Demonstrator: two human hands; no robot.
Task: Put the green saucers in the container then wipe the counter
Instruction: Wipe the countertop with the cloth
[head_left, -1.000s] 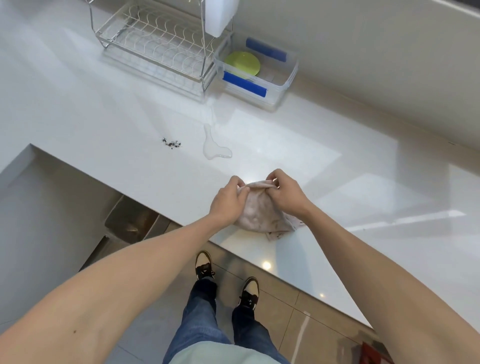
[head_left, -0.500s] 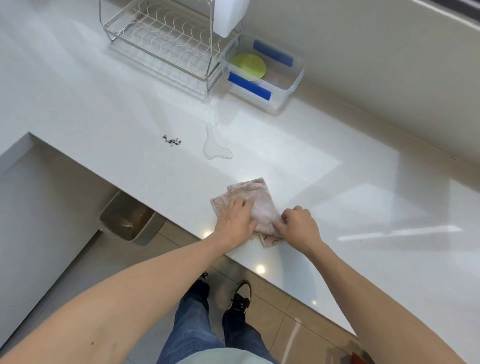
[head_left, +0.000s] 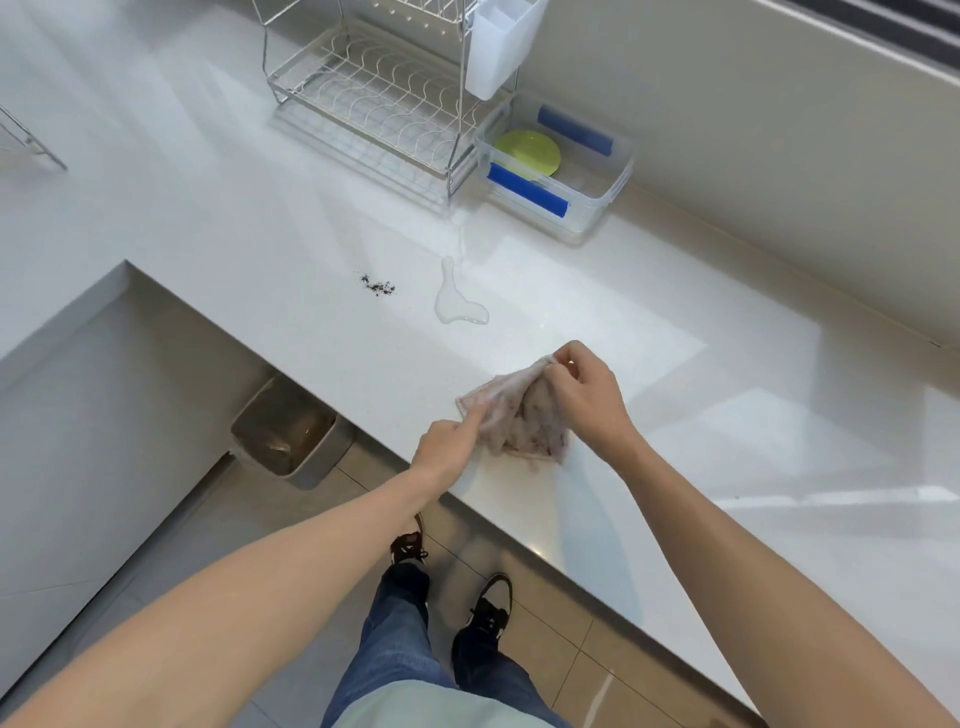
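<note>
A pinkish cloth (head_left: 511, 415) lies bunched on the white counter (head_left: 675, 338) near its front edge. My right hand (head_left: 587, 395) pinches the cloth's far corner and lifts it. My left hand (head_left: 449, 449) grips the cloth's near left edge. Green saucers (head_left: 527, 152) lie stacked inside a clear container (head_left: 582, 208) with blue tape strips, at the back by the wall. A water puddle (head_left: 457, 304) and a small heap of dark crumbs (head_left: 378, 285) sit on the counter beyond the cloth.
A wire dish rack (head_left: 374, 98) with a white cutlery holder (head_left: 498, 47) stands left of the container. Below the counter's edge a bin (head_left: 291, 434) rests on the tiled floor, near my shoes (head_left: 488, 608).
The cloth was pressed flat under my left hand; now my right hand has taken its far corner and raised it, and my left hand has shifted to the near edge.
</note>
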